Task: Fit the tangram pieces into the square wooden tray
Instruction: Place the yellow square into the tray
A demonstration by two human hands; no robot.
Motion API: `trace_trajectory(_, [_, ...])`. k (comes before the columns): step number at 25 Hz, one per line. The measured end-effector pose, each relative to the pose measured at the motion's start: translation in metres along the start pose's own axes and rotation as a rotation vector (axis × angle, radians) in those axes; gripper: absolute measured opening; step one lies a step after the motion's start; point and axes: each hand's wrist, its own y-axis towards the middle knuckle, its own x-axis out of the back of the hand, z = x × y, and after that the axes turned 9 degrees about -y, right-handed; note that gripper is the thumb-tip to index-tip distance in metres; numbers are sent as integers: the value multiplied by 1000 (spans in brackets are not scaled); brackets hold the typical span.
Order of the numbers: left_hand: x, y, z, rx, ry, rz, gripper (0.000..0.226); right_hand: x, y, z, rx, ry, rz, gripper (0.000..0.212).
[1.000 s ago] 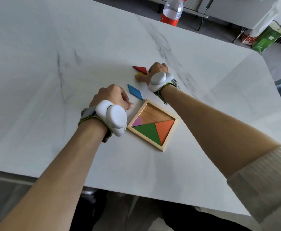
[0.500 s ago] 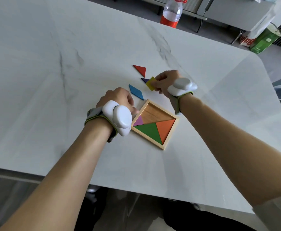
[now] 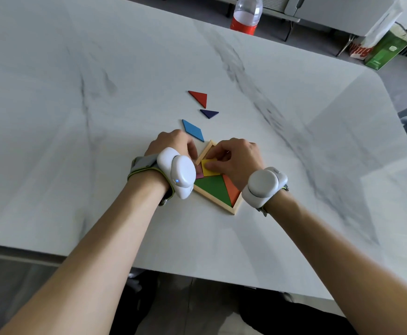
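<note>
The square wooden tray (image 3: pixel 237 207) lies on the white table, turned like a diamond. It holds a green triangle (image 3: pixel 213 188), an orange triangle (image 3: pixel 231 192) and a pink piece (image 3: pixel 199 173), mostly hidden by my left wrist device. My right hand (image 3: pixel 236 158) pinches a yellow square (image 3: pixel 208 168) and holds it inside the tray, above the green triangle. My left hand (image 3: pixel 173 146) rests curled against the tray's left edge. Loose beyond the tray lie a blue parallelogram (image 3: pixel 193 130), a dark purple triangle (image 3: pixel 209 113) and a red triangle (image 3: pixel 199 97).
A plastic bottle with a red label (image 3: pixel 246 14) stands at the table's far edge. A green box (image 3: pixel 388 47) sits off the table at the back right. The table's near edge runs below my forearms.
My right hand lifted the yellow square from beside the purple triangle and carried it back into the tray. My left hand stayed at the tray's left edge.
</note>
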Motion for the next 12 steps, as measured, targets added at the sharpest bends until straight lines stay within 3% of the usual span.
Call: trace_trajectory(12, [0, -1, -2, -32, 4, 11, 21, 0, -2, 1, 14, -3, 7, 15])
